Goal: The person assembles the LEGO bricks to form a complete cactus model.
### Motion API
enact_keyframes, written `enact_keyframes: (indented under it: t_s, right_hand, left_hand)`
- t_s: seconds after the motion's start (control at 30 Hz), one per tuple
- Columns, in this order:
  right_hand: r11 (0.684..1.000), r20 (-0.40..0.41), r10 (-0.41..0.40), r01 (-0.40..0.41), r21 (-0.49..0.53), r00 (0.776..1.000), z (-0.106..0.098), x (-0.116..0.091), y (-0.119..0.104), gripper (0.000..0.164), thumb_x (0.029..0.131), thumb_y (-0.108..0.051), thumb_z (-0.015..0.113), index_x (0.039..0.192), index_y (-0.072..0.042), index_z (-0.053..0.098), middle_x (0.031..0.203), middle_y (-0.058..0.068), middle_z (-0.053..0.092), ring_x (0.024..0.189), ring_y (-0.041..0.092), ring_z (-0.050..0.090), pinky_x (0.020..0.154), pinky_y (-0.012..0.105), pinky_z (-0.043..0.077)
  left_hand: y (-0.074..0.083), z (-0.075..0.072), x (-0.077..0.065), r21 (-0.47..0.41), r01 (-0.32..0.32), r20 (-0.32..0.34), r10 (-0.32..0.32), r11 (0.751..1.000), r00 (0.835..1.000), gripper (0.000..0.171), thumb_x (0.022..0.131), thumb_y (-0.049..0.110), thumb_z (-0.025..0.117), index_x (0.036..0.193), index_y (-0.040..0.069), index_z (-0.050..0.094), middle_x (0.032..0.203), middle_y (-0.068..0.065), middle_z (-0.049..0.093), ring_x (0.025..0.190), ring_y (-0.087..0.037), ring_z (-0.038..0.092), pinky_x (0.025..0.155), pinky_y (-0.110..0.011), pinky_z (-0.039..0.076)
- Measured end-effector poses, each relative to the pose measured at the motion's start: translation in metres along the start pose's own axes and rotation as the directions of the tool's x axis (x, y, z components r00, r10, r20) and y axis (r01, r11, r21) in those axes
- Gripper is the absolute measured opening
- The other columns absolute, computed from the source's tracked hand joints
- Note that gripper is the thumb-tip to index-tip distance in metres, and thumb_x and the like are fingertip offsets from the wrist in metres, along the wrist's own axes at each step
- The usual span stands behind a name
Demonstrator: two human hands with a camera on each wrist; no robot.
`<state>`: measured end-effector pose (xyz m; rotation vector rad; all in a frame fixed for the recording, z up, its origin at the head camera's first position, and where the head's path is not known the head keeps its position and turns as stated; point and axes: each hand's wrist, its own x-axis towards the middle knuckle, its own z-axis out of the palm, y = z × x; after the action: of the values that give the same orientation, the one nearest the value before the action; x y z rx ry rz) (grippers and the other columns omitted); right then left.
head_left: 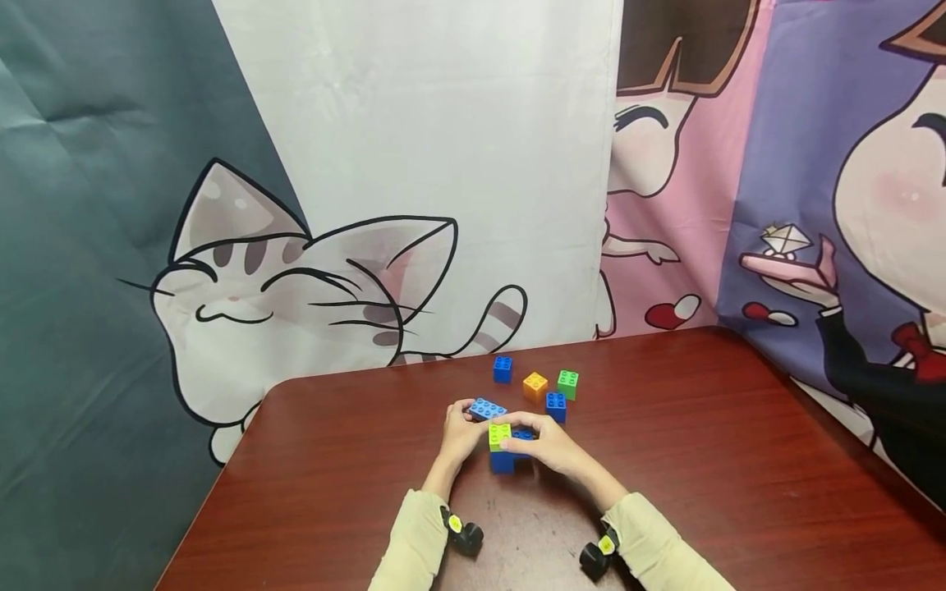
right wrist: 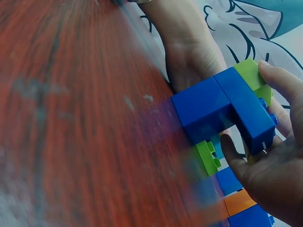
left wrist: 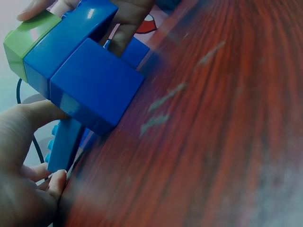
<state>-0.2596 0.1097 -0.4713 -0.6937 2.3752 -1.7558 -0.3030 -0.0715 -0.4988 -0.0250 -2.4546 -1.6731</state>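
My left hand (head_left: 460, 435) pinches a light blue rectangular brick (head_left: 488, 409) behind a small stack; in the left wrist view that brick (left wrist: 66, 144) is tilted, studs facing left. At the front of the stack, my right hand (head_left: 550, 444) grips a lime green brick (head_left: 499, 437) between thumb and fingers. Below the lime brick lies a longer dark blue brick (right wrist: 246, 106), overhanging a blue block (right wrist: 201, 106) that stands on the table. In the head view, the right fingers partly cover the long brick.
Beyond the hands, loose bricks lie on the brown table (head_left: 355, 492): a blue one (head_left: 502, 369), an orange one (head_left: 535, 387), a green one (head_left: 567, 383) and another blue one (head_left: 556, 406). A printed cloth backdrop (head_left: 458, 148) hangs behind the table's back edge.
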Motion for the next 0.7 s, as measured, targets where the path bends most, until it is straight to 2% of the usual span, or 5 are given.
enact_keyframes:
  t_s: [0.03,0.17,0.4,0.5,0.7]
  right_hand:
    - [1.000,-0.001,-0.001,0.001,-0.003,1.000,0.0000,0.0001,-0.0001,0.037,0.092,-0.025,0.067,0.126,-0.013,0.064,0.127,0.009,0.065,0.117,0.022,0.055,0.100,0.038,0.047]
    - [1.000,-0.003,0.005,-0.005,-0.004,1.000,-0.0002,-0.0007,0.0011,0.038,0.092,-0.026,0.067,0.127,-0.013,0.064,0.130,0.009,0.064,0.123,0.026,0.053,0.104,0.046,0.044]
    - [0.999,0.003,0.036,-0.036,0.004,0.999,-0.0002,-0.0012,0.0016,0.042,0.092,-0.029,0.067,0.129,-0.009,0.061,0.129,0.013,0.063,0.112,0.020,0.056,0.090,0.021,0.049]
    - [0.999,-0.001,0.038,-0.038,0.016,0.999,0.0009,-0.0017,0.0026,0.042,0.092,-0.028,0.067,0.129,-0.010,0.062,0.127,0.013,0.064,0.108,0.018,0.058,0.087,0.018,0.050]
    - [0.999,0.007,0.019,-0.019,0.039,1.000,0.0005,-0.0006,0.0043,0.040,0.092,-0.025,0.067,0.129,-0.009,0.062,0.126,0.015,0.065,0.105,0.019,0.061,0.086,0.019,0.051]
  left_hand:
    - [0.0036,-0.0006,-0.0003,0.003,0.047,0.007,-0.047,0.999,0.999,0.060,0.073,0.020,0.083,0.122,-0.003,0.058,0.107,-0.015,0.052,0.095,-0.024,0.050,0.077,-0.028,0.043]
    - [0.0074,-0.0004,-0.0007,0.008,0.104,0.004,-0.104,0.995,0.995,0.066,0.075,0.021,0.083,0.130,-0.004,0.055,0.111,-0.016,0.051,0.097,-0.023,0.049,0.079,-0.028,0.042]
    - [0.0065,-0.0037,0.0001,-0.136,0.112,0.019,-0.111,0.984,0.994,0.066,0.074,0.029,0.084,0.124,-0.006,0.061,0.115,-0.017,0.054,0.101,-0.021,0.052,0.082,-0.027,0.046]
    - [0.0062,-0.0036,-0.0017,-0.170,0.138,0.017,-0.137,0.976,0.990,0.069,0.074,0.032,0.084,0.126,-0.006,0.058,0.122,-0.019,0.054,0.108,-0.025,0.055,0.093,-0.037,0.049]
    - [0.0095,-0.0077,-0.0008,-0.196,0.196,0.032,-0.194,0.961,0.980,0.086,0.074,0.036,0.083,0.137,-0.001,0.036,0.134,-0.023,0.043,0.121,-0.033,0.045,0.108,-0.053,0.036]
